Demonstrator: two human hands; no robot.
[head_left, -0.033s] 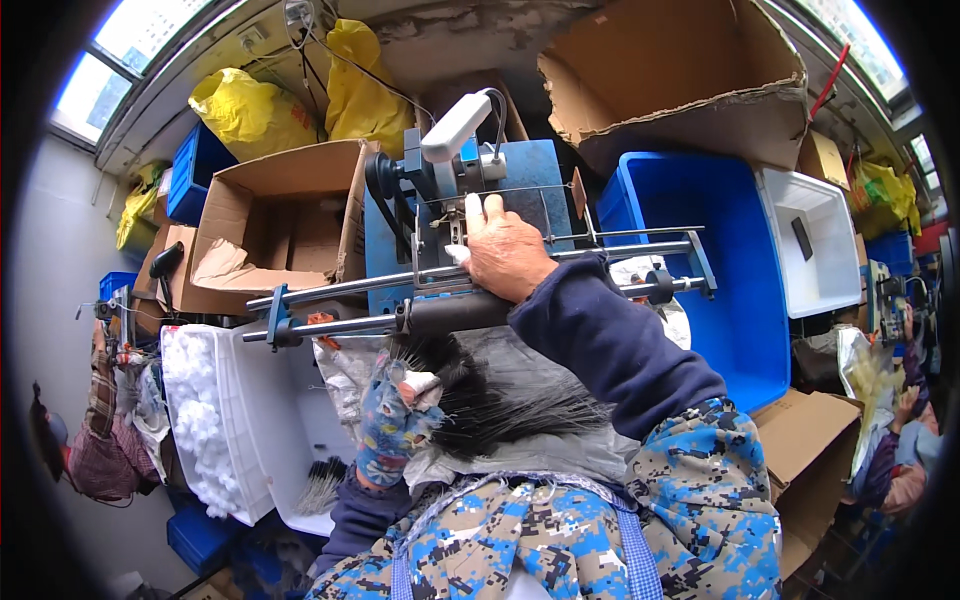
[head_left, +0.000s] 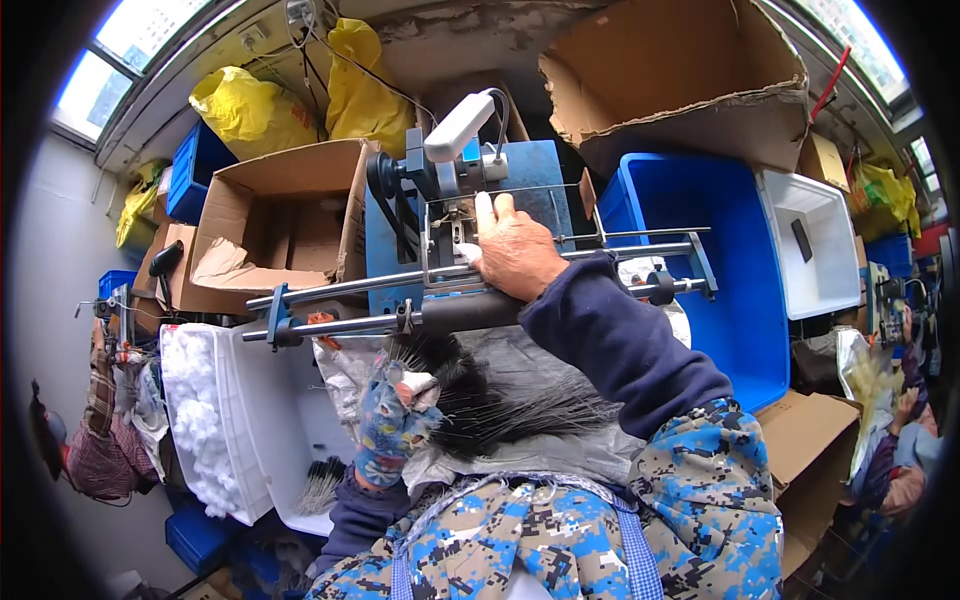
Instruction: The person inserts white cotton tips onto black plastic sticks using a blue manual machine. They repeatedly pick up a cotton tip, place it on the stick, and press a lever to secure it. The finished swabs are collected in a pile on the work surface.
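My right hand [head_left: 515, 245] lies over the metal sliding carriage [head_left: 452, 284] of a blue bench machine [head_left: 395, 300]. Its thumb and forefinger are apart, with white covers on some fingertips, and the lower fingers curl out of sight. A dark grey roller [head_left: 465, 312] sits on the rail just below the palm. My left hand [head_left: 400, 400], in a patterned blue glove, is closed low at my lap; what it grips is hidden. Beside it, a heap of thin wire stems with black bristles [head_left: 480, 400] rests on a pale sheet.
Two steel rails [head_left: 345, 325] cross in front of me. At left are an open cardboard box [head_left: 355, 200] and white bins [head_left: 265, 430], one with white fluffy pieces [head_left: 195, 400]. A large blue bin [head_left: 700, 270] stands at right. Other people work at both far sides.
My right hand and the carriage under it have shifted slightly to the right along the rails. My left hand has barely moved.
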